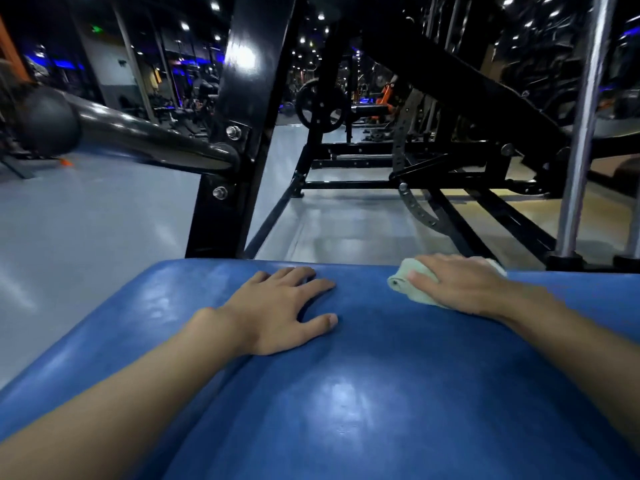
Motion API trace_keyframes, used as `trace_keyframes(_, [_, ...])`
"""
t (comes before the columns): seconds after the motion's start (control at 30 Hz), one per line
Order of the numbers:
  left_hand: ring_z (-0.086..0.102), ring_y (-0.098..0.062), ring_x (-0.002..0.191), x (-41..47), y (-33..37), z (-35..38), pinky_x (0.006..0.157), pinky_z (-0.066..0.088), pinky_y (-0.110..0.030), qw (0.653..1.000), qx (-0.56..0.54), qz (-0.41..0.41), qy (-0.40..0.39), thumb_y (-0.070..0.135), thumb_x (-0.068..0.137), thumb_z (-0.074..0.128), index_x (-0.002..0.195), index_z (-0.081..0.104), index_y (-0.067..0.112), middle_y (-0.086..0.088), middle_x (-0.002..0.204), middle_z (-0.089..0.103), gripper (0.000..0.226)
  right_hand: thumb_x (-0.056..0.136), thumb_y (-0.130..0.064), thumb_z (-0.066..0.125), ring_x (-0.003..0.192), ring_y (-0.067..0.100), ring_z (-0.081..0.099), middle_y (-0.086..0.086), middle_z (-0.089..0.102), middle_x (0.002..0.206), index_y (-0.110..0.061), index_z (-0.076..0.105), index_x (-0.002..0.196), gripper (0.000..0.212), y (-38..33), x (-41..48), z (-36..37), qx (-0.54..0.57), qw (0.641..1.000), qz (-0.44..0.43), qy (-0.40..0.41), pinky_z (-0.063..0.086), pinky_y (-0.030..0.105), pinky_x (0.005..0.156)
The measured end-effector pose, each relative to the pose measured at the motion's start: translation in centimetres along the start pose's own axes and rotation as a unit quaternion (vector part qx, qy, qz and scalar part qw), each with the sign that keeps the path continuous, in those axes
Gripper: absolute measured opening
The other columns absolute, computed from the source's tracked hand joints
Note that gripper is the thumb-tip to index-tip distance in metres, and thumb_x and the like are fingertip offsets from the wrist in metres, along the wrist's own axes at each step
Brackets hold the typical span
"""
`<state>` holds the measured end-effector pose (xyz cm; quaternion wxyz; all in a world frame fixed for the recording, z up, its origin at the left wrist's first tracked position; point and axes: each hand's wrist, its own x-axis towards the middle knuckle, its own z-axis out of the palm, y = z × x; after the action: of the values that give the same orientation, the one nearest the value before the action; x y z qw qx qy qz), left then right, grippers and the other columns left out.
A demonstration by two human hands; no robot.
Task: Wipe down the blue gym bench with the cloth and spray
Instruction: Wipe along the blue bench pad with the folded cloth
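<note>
1. The cloth (407, 289), pale and bunched, lies near the far edge of the blue gym bench (346, 393) under the right hand (460, 285). It looks soft, light and limp, and is best driven by a flat palm.
2. The right fingers (446, 263) lie straight, pressing the cloth; the left hand (277, 306) rests flat on the bench, released.
3. The padding looks smooth and is probably slick when wet.
4. There are one cloth, one bench and two hands; no spray is in view.

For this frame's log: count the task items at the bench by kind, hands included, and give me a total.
Hands: 2, left hand and right hand
Cloths: 1, cloth under the right hand
Blue bench pads: 1, bench pad
Spray bottles: 0 in view
Total: 4
</note>
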<state>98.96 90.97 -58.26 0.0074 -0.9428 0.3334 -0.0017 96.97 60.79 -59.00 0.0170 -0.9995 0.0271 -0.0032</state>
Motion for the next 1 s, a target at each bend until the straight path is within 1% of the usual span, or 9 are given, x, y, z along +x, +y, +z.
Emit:
trace_keyframes(0.13, [0.020, -0.010, 0.146, -1.8, -2.9, 0.0, 0.116, 0.018, -0.036, 1.000, -0.002, 0.001, 0.008, 0.074, 0.091, 0.028, 0.151, 0.023, 0.045, 0.013, 0.159, 0.022, 0.067, 0.095, -0.067, 0.021, 0.137, 0.023, 0.038, -0.002, 0.040, 0.152, -0.033, 0.031, 0.148, 0.064, -9.4, 3.0, 1.1, 0.010, 0.998, -0.067, 0.000, 0.027, 0.046, 0.107])
trace_keyframes(0.3, [0.023, -0.010, 0.145, -4.6, -7.5, 0.1, 0.116, 0.020, -0.036, 0.999, -0.008, -0.034, 0.004, 0.081, 0.080, 0.016, 0.150, 0.024, 0.045, 0.014, 0.159, 0.024, 0.080, 0.094, -0.068, 0.023, 0.138, 0.019, 0.039, -0.008, 0.040, 0.153, -0.036, 0.032, 0.148, 0.064, -9.0, 2.6, 0.6, 0.032, 0.998, -0.061, 0.004, 0.027, 0.043, 0.111])
trace_keyframes(0.43, [0.023, -0.008, 0.143, -7.1, -11.0, 0.2, 0.116, 0.017, -0.033, 0.998, -0.023, -0.066, 0.010, 0.079, 0.081, 0.016, 0.150, 0.024, 0.046, 0.014, 0.157, 0.025, 0.077, 0.096, -0.063, 0.022, 0.128, 0.020, 0.047, -0.008, 0.048, 0.144, -0.034, 0.037, 0.142, 0.056, -12.0, 3.6, 0.2, 0.023, 0.999, -0.041, -0.009, 0.033, 0.042, 0.102])
trace_keyframes(0.6, [0.021, -0.007, 0.144, -9.7, -13.7, 0.4, 0.115, 0.018, -0.034, 0.995, -0.020, -0.093, 0.026, 0.081, 0.080, 0.015, 0.147, 0.028, 0.046, 0.016, 0.155, 0.027, 0.077, 0.095, -0.066, 0.022, 0.133, 0.026, 0.041, -0.002, 0.041, 0.150, -0.031, 0.029, 0.148, 0.064, -21.6, 7.6, 1.4, 0.016, 0.992, -0.127, -0.008, 0.031, 0.047, 0.105])
trace_keyframes(0.67, [0.019, -0.006, 0.145, -10.6, -14.9, 0.4, 0.115, 0.020, -0.036, 0.994, -0.019, -0.101, 0.027, 0.083, 0.075, 0.010, 0.147, 0.026, 0.048, 0.016, 0.156, 0.026, 0.082, 0.093, -0.070, 0.022, 0.136, 0.022, 0.039, -0.006, 0.038, 0.153, -0.035, 0.027, 0.149, 0.067, -21.9, 8.2, 1.7, 0.043, 0.987, -0.156, -0.003, 0.030, 0.047, 0.108])
trace_keyframes(0.77, [0.017, -0.007, 0.146, -12.1, -16.7, 0.3, 0.115, 0.022, -0.040, 0.993, -0.027, -0.115, 0.010, 0.084, 0.075, 0.011, 0.147, 0.022, 0.051, 0.016, 0.157, 0.023, 0.080, 0.079, -0.083, 0.016, 0.134, 0.016, 0.041, -0.015, 0.039, 0.151, -0.043, 0.029, 0.146, 0.079, -20.2, 8.1, 1.6, 0.078, 0.985, -0.154, -0.011, 0.035, 0.047, 0.108])
trace_keyframes(0.8, [0.016, -0.008, 0.146, -12.7, -17.1, 0.4, 0.114, 0.022, -0.041, 0.992, -0.034, -0.123, 0.006, 0.084, 0.079, 0.015, 0.147, 0.021, 0.051, 0.016, 0.158, 0.021, 0.076, 0.079, -0.081, 0.016, 0.130, 0.017, 0.044, -0.014, 0.042, 0.148, -0.042, 0.032, 0.144, 0.078, -20.6, 8.4, 1.6, 0.070, 0.986, -0.148, -0.009, 0.038, 0.047, 0.104])
trace_keyframes(0.9, [0.013, -0.007, 0.146, -13.9, -17.6, 0.8, 0.114, 0.022, -0.039, 0.990, -0.055, -0.128, 0.015, 0.076, 0.088, 0.027, 0.147, 0.022, 0.049, 0.016, 0.159, 0.019, 0.065, 0.093, -0.065, 0.027, 0.123, 0.021, 0.049, -0.008, 0.049, 0.141, -0.035, 0.038, 0.140, 0.057, -24.9, 9.5, 1.6, 0.039, 0.983, -0.179, 0.010, 0.040, 0.044, 0.098])
trace_keyframes(1.0, [0.013, -0.006, 0.145, -14.8, -17.7, 1.0, 0.113, 0.025, -0.037, 0.991, -0.059, -0.117, 0.032, 0.079, 0.082, 0.019, 0.146, 0.023, 0.049, 0.016, 0.158, 0.018, 0.070, 0.096, -0.061, 0.026, 0.132, 0.024, 0.043, -0.005, 0.043, 0.149, -0.033, 0.032, 0.146, 0.057, -30.6, 10.6, 1.7, 0.018, 0.978, -0.204, 0.028, 0.033, 0.045, 0.107])
